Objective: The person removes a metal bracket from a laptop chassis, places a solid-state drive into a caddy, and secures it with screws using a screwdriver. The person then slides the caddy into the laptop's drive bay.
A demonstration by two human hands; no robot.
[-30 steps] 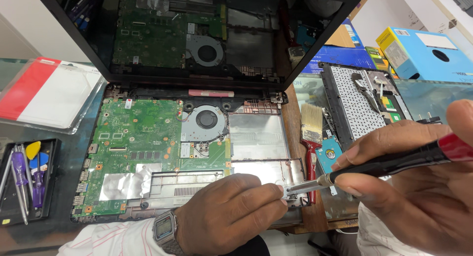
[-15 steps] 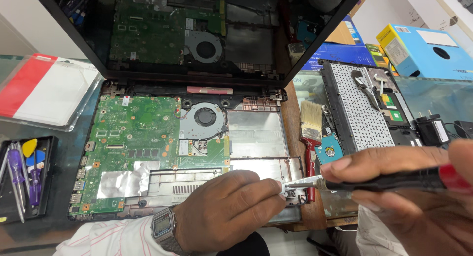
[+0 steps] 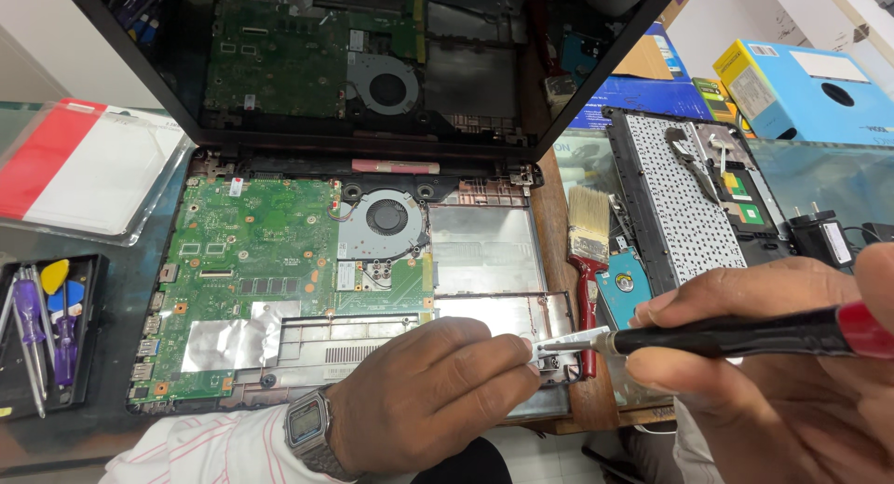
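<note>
Cluttered tabletop [image 3: 596,411] — opened laptop base [image 3: 307,289] in front of us. Left hand [image 3: 424,400] pinches a small metal bracket [image 3: 559,346] at the near-right corner; right hand [image 3: 782,391] is wrapped around the screwdriver [image 3: 736,333], tip on it. We're at the screw — next needs steady, square pressure.
</note>
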